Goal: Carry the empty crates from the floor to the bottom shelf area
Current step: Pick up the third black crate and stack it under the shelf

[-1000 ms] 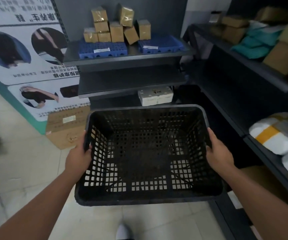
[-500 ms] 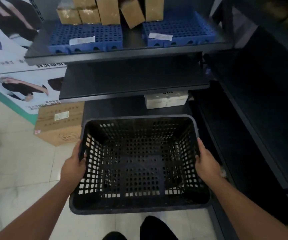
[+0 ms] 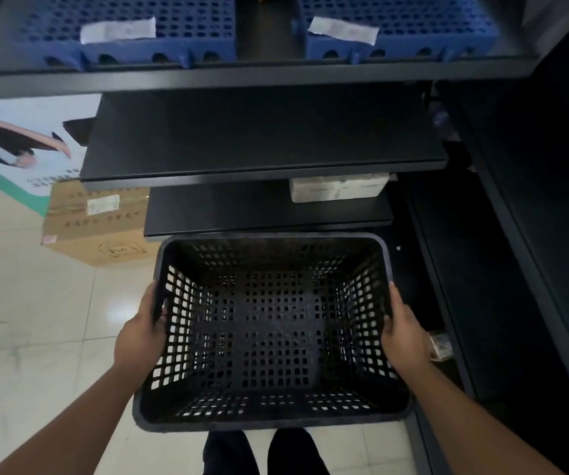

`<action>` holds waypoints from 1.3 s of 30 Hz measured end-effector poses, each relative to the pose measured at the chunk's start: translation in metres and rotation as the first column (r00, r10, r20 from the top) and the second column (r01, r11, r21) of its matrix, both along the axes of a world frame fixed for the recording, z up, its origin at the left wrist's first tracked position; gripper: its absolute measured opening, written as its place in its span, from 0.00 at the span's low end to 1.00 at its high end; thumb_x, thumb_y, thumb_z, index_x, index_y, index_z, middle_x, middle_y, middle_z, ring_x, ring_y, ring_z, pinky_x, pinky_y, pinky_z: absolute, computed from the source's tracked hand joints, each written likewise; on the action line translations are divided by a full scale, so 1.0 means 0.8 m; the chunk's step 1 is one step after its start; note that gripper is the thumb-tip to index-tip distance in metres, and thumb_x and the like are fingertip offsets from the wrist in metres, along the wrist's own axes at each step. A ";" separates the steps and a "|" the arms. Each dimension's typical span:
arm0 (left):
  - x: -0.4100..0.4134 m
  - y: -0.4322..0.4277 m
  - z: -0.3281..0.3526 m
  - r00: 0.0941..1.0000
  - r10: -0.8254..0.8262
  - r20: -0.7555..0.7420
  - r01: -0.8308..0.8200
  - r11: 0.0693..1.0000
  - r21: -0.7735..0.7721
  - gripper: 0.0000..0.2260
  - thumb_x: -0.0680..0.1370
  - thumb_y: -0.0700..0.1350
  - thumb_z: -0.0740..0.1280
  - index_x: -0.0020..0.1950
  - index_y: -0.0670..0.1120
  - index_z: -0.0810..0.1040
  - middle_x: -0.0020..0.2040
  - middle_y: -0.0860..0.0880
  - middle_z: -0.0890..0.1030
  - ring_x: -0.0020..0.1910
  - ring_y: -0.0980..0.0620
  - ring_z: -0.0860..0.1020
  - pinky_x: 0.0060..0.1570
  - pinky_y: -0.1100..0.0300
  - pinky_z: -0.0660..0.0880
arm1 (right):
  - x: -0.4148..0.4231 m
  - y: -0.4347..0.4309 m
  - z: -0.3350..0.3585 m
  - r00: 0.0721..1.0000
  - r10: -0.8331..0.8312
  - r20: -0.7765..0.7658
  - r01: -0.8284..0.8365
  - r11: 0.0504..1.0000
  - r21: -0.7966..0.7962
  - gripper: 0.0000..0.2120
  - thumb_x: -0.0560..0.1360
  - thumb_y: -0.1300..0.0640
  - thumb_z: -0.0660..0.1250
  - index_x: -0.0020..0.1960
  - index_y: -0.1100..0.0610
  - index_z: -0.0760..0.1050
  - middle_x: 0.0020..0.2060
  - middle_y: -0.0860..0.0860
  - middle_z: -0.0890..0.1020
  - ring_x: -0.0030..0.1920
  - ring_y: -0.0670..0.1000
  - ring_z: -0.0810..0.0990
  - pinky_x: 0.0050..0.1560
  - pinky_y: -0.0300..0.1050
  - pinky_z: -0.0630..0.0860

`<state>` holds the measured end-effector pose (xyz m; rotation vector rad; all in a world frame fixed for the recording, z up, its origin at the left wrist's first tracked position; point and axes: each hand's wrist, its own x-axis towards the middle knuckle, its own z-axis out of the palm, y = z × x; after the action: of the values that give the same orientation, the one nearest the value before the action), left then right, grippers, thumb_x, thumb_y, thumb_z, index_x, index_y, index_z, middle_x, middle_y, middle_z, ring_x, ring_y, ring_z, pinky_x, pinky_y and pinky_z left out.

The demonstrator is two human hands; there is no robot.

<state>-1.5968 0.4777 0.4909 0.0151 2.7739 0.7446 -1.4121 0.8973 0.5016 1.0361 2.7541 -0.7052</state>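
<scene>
Head view, while looking down past the arms:
Crate: black perforated plastic crate [image 3: 273, 323], empty, held level above the pale tiled floor [image 3: 36, 320], far rim just in front of the bottom shelf [image 3: 266, 209] and not on it.
Left hand: left hand [image 3: 141, 332] clamped on the crate's left rim, thumb hooked over the edge, fingers down the outer wall.
Right hand: right hand [image 3: 403, 332] clamped on the right rim in the same way, thumb along the top edge.
Shelving: dark metal unit; bare middle shelf [image 3: 262, 138] above the bottom shelf, top shelf [image 3: 242, 78] higher up.
Bottom shelf load: white packet [image 3: 339, 188] toward its right rear, partly hidden under the middle shelf.
Top shelf load: two blue perforated trays [image 3: 159, 32], each with a white paper label, side by side with a gap between.
Left of unit: cardboard box [image 3: 94, 224] on the floor, touching a printed poster [image 3: 19, 142] behind it.
Below crate: dark trouser legs [image 3: 262, 452] at the frame's lower edge.
Right side: second dark shelving run [image 3: 516, 234], mostly in shadow, contents unclear.
</scene>
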 end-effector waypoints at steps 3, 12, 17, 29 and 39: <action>-0.010 0.006 -0.005 1.000 0.003 -0.004 -0.003 1.000 0.001 0.30 0.81 0.42 0.61 0.76 0.67 0.55 0.36 0.48 0.81 0.28 0.45 0.78 0.31 0.52 0.74 | -0.004 0.006 -0.010 1.000 -0.013 0.008 0.013 1.000 0.012 0.36 0.77 0.60 0.60 0.78 0.43 0.45 0.53 0.54 0.77 0.39 0.54 0.77 0.34 0.50 0.75; -0.006 0.010 -0.012 0.997 0.077 0.020 -0.077 0.997 0.028 0.31 0.81 0.43 0.62 0.75 0.71 0.54 0.37 0.52 0.81 0.30 0.47 0.79 0.35 0.49 0.78 | -0.008 0.017 -0.019 1.000 -0.017 0.008 0.017 1.000 -0.002 0.35 0.78 0.59 0.59 0.77 0.41 0.45 0.55 0.54 0.77 0.41 0.54 0.77 0.38 0.52 0.76; -0.006 0.009 -0.012 0.997 0.070 0.019 -0.070 0.997 0.032 0.30 0.81 0.43 0.62 0.75 0.70 0.55 0.36 0.51 0.82 0.30 0.46 0.80 0.35 0.47 0.79 | -0.008 0.020 -0.024 1.000 -0.008 -0.020 0.008 1.000 0.006 0.35 0.78 0.58 0.60 0.77 0.41 0.46 0.53 0.54 0.78 0.40 0.53 0.78 0.38 0.51 0.76; -0.019 0.020 0.064 0.977 -0.147 -0.158 0.129 0.985 -0.116 0.42 0.71 0.50 0.77 0.80 0.49 0.60 0.73 0.40 0.69 0.68 0.37 0.71 0.62 0.38 0.72 | -0.024 0.006 0.048 0.994 0.028 -0.108 -0.022 0.998 0.061 0.39 0.73 0.41 0.66 0.77 0.45 0.51 0.75 0.56 0.58 0.72 0.58 0.62 0.66 0.59 0.68; -0.017 0.050 0.163 0.867 -0.379 -0.323 0.419 0.906 0.061 0.42 0.70 0.52 0.78 0.80 0.52 0.62 0.77 0.44 0.67 0.74 0.43 0.66 0.70 0.44 0.63 | 0.017 -0.036 0.149 0.974 0.074 -0.215 -0.040 0.987 0.157 0.38 0.71 0.36 0.66 0.76 0.48 0.60 0.76 0.54 0.60 0.75 0.57 0.57 0.71 0.56 0.61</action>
<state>-1.6103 0.5179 0.6209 0.7719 2.8439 0.8633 -1.3989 0.8689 0.6210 0.9523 3.0577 -0.6467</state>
